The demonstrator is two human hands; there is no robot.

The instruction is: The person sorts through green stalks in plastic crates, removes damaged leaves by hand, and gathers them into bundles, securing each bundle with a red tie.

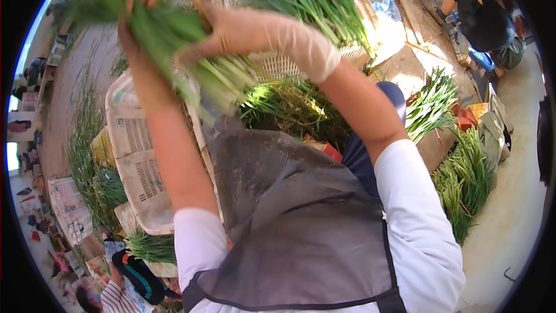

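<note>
A bunch of garlic chives (pixel 159 26), long green leaves with pale stem ends, is held up at the upper left, smeared by motion. My left hand (pixel 128 30) wraps it from the far left side, fingertips showing above the leaves. Over its lower half reaches my right hand (pixel 240 30) in a pale thin glove, thumb on the near side and fingers on the far side of the bunch. The pale ends hang down to the right, above my dark apron (pixel 301 214). Beyond my right hand, a large heap of green chives (pixel 307 0) lies on a woven basket (pixel 272 65).
A pale plastic crate (pixel 124 156) stands beside my left forearm. Loose greens (pixel 295 107) lie in front of my lap. More bundles (pixel 463 179) rest at the right, near cardboard (pixel 399 72). Another person (pixel 480 20) is at the upper right; a striped sleeve (pixel 119 298) shows lower left.
</note>
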